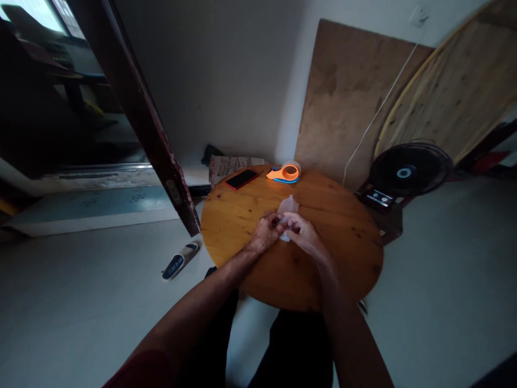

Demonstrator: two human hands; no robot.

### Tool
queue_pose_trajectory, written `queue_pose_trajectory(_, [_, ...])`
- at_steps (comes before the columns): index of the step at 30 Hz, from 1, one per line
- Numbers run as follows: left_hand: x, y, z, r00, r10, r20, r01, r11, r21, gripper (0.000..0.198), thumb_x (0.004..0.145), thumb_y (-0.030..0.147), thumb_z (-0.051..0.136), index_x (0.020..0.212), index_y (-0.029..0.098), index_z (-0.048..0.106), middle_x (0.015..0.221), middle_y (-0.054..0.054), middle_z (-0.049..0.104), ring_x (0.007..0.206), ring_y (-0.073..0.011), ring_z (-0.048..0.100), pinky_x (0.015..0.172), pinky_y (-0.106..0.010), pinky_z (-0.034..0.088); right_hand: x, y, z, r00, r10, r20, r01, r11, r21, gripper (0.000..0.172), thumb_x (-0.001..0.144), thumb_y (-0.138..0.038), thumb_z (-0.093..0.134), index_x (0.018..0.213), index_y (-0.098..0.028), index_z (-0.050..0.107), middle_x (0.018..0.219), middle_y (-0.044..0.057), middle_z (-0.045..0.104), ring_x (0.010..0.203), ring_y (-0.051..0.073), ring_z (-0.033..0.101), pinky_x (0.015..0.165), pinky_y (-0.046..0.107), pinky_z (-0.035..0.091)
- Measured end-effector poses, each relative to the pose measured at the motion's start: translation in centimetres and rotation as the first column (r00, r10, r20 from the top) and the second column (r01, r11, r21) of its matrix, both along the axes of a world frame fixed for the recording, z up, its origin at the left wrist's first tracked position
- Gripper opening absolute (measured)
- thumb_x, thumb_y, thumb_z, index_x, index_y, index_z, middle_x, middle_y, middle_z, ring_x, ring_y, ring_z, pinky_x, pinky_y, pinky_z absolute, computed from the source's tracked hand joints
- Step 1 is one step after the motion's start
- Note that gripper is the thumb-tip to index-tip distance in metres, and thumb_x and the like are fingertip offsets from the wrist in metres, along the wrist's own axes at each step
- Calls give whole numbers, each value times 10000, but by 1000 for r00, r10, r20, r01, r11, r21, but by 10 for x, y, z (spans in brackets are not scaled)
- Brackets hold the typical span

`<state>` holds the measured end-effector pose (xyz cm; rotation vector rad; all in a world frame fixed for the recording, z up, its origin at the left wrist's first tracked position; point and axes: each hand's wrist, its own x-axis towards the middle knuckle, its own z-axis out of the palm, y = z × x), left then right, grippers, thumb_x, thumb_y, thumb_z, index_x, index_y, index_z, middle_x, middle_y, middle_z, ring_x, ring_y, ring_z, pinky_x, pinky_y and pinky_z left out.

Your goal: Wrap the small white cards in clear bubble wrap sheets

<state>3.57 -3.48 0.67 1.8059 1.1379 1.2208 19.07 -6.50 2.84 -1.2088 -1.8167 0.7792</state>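
Observation:
A small pale translucent piece, plastic or paper (289,206), lies on the round wooden table (242,215), partly under my fingers. My left hand (266,231) and my right hand (304,231) meet over its near end, fingers curled and pinched together on it. Both forearms reach in from the bottom of the view. What exactly the fingertips grip is too dim to make out.
An orange and blue tape dispenser (285,173) and a red-cased phone (241,178) sit at the table's far edge. A black fan (409,171) stands on the right, wooden boards (347,91) lean on the wall, a door (137,118) is on the left, and a slipper (180,261) lies on the floor.

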Motion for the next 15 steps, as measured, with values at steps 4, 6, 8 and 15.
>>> queue_pose_trajectory(4, [-1, 8, 11, 974, -18, -224, 29, 999, 44, 217, 779, 341, 682, 881, 149, 681, 853, -41, 642, 752, -138, 590, 672, -239, 468, -2, -3, 4, 997, 42, -61, -44, 999, -25, 471, 729, -142, 539, 1196, -206, 559, 921, 12, 629, 748, 126, 577, 673, 249, 460])
queue_pose_trajectory(6, [-1, 9, 15, 956, -2, -292, 17, 999, 49, 231, 770, 361, 691, 866, 150, 687, 839, -41, 638, 744, -145, 586, 666, -249, 463, -3, -3, 6, 997, 41, -67, -43, 999, -30, 475, 729, -138, 541, 1200, -205, 555, 940, 17, 636, 765, 130, 585, 682, 251, 463])
queue_pose_trajectory(8, [-1, 9, 15, 962, -2, -272, 19, 998, 60, 203, 775, 331, 690, 865, 149, 686, 853, -42, 636, 760, -144, 590, 678, -247, 465, -3, -3, 6, 998, 26, -55, -28, 999, -36, 473, 729, -142, 549, 1197, -206, 554, 953, 20, 635, 762, 131, 584, 674, 249, 463])
queue_pose_trajectory(15, [-4, 6, 2, 985, -66, -159, 84, 990, 110, 104, 796, 218, 664, 885, 165, 665, 899, -39, 636, 836, -141, 606, 771, -253, 497, 0, -6, 10, 999, -12, 30, 14, 998, -69, 468, 738, -167, 574, 1202, -220, 562, 953, 17, 638, 737, 131, 591, 664, 253, 474])
